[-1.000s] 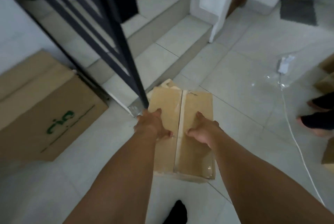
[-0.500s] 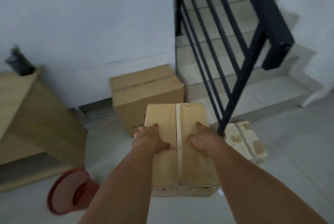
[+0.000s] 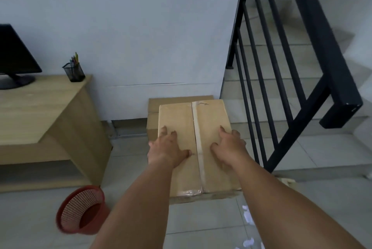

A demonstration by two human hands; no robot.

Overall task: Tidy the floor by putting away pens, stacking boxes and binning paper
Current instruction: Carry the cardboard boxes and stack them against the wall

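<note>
A taped brown cardboard box (image 3: pixel 181 120) sits between my two hands in the middle of the view. My left hand (image 3: pixel 168 149) grips its left side, fingers spread on the top. My right hand (image 3: pixel 229 146) holds the right side the same way. The box is over a larger cardboard box (image 3: pixel 154 108) that stands on the floor against the white wall; whether they touch is unclear. A black mesh pen holder (image 3: pixel 74 71) with coloured pens stands on the wooden desk (image 3: pixel 40 108). A red mesh bin (image 3: pixel 80 210) sits on the floor, lower left.
A black stair railing (image 3: pixel 302 79) and tiled steps rise on the right. A black monitor (image 3: pixel 14 57) stands on the desk at far left. Another small box corner (image 3: pixel 288 182) shows by the railing foot. White scraps (image 3: pixel 247 216) lie on the floor at the bottom right.
I have carried the box from beside the railing toward the wall, and it is now over the larger box. The view swung left, bringing in the desk, pen holder and monitor.
</note>
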